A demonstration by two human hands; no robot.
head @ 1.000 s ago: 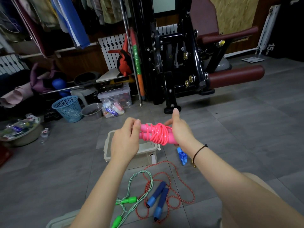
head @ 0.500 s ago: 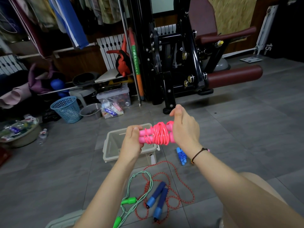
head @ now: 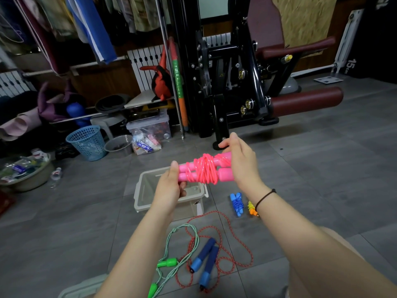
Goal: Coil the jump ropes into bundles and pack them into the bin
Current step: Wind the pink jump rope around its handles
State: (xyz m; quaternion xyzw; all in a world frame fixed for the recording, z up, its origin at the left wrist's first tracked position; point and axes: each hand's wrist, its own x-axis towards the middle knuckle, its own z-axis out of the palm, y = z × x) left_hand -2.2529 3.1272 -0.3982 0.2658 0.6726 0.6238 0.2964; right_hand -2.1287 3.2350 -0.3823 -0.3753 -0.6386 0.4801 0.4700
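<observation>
Now, grey tiled floor (head: 300, 190). The clear bin (head: 140, 190) sits at the centre, top open. Near you, a red rope (head: 203, 253) with blue handles and a green rope (head: 167, 263) lie loose, overlapping. Your left hand (head: 169, 190) and right hand (head: 240, 162) each grip one end of the pink jump rope (head: 204, 172), its cord wound round both handles, held above the bin. Right of the bin lie a blue bundle (head: 236, 203) and an orange bundle (head: 251, 208).

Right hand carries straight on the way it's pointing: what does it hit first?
Likely the black machine's foot, just past the thumb of the right hand gripping the pink jump rope. Only bare floor shows between; depth unclear.
</observation>
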